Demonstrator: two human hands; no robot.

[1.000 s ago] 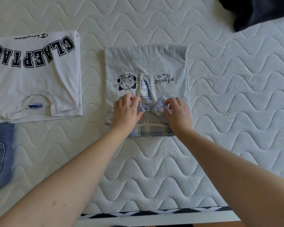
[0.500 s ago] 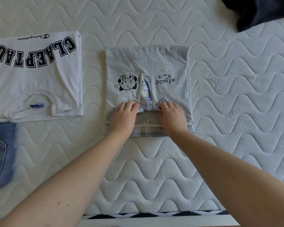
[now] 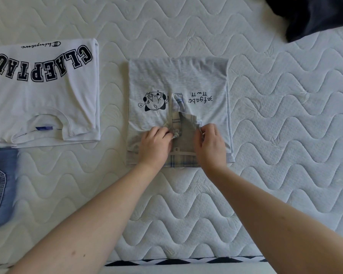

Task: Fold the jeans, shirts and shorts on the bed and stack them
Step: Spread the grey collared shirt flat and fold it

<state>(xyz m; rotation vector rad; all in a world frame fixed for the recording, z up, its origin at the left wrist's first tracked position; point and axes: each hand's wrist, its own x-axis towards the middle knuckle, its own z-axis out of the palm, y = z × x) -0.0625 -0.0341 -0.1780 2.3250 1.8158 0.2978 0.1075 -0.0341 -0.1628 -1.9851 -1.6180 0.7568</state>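
A folded light grey shirt with a plaid blue-and-white collar lies flat in the middle of a white quilted bed, its collar end nearest the person. It forms a neat rectangle, smooth across the far half. A small black cartoon animal is printed just beyond the left hand's fingers, and a line of black lettering, upside down to the viewer, sits just beyond the right hand's fingers. The plaid button placket runs up between the two prints.

The left hand rests on the collar with its fingers curled, pinching the left collar flap. The right hand pinches the right collar flap, also with curled fingers, and the collar lies spread open between them, showing the grey inner neckband.

Well to the left of the left fingers lies a folded white T-shirt with bold black block letters. Blue denim jeans touch its near edge. A dark navy garment lies far beyond the right fingers.
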